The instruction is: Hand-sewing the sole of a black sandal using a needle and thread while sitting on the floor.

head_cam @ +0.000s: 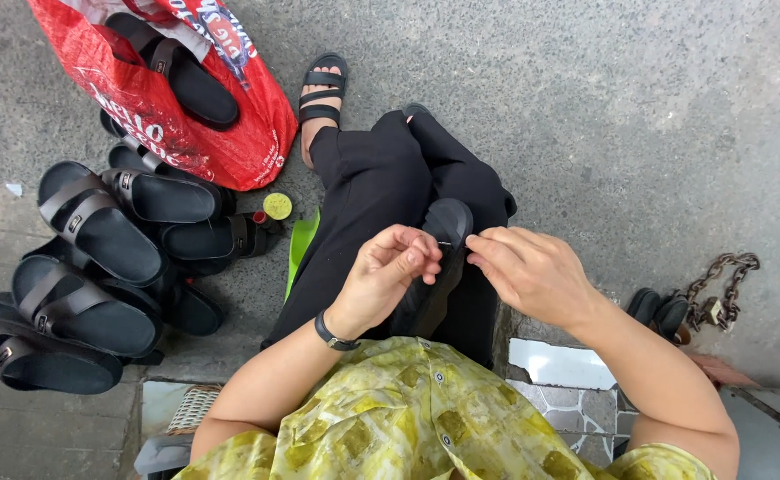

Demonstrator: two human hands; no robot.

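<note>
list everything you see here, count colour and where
sandal in hands: one, black, on the lap, pinched at both sides
sandal pile: several, exact count unclear, black with straps, on the ground at left
bag: one, red with print, top left, a black sandal inside
round lid: one, yellow-green, on the ground below the bag
chain: one, rusty brown, on the ground at right
dark pair: two, black, beside the chain, kind unclear
concrete ground: grey, all around
worn sandal: one, black, on the person's foot, top centre
wristband: one, black, left wrist
left hand: one, on the sandal
right hand: one, on the sandal
</note>
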